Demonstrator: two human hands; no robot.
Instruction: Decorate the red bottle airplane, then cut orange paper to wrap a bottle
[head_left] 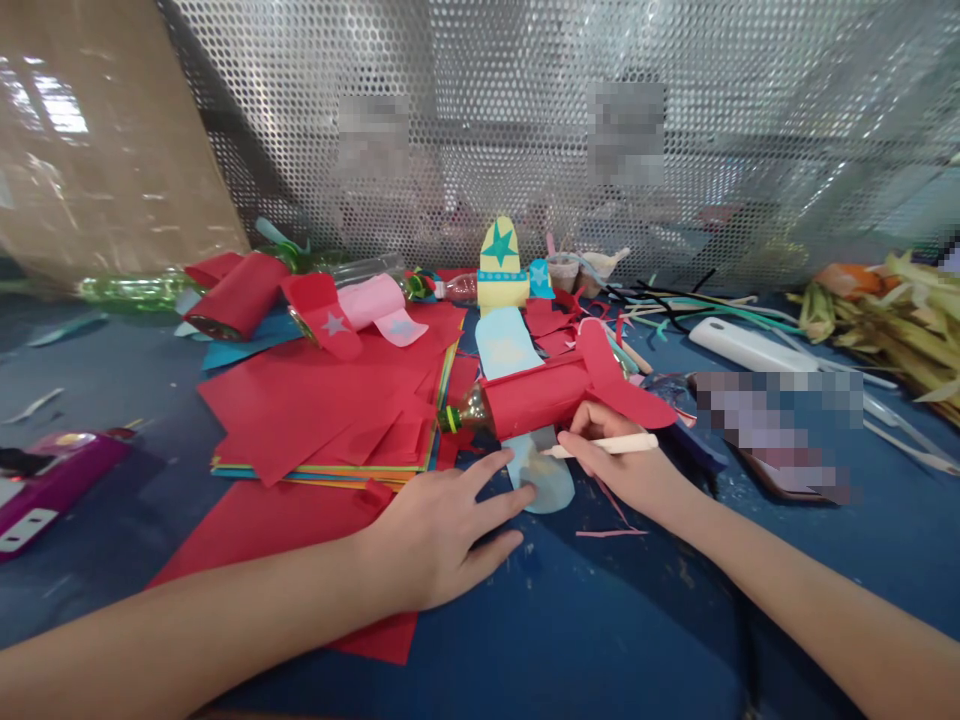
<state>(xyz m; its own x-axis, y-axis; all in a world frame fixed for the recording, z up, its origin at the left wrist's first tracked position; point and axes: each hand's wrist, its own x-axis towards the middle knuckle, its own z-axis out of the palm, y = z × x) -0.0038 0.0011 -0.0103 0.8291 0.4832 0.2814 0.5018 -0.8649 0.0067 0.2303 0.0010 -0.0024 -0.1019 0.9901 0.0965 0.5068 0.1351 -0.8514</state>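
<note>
My left hand [450, 520] lies with its fingers spread, two fingertips resting at the edge of a light blue paper wing [551, 490]. Between finger and thumb, my right hand [611, 445] holds a pale, slim pen [634, 442], its tip over that wing. Just beyond is a small bottle wrapped in red paper [536, 397], lying on its side with the green-ringed neck [450, 419] to the left. A red paper tail piece [619, 380] sits at its right end, and another light blue wing [506, 340] extends from its far side.
Red and coloured paper sheets [330, 400] are stacked at the left. More paper-covered bottles [240, 297] and a yellow paper piece with a star [501, 265] stand behind. A white glue gun-like tool [750, 345], a phone [772, 440] and dry husks [892, 310] are right; a purple object [67, 480] is left.
</note>
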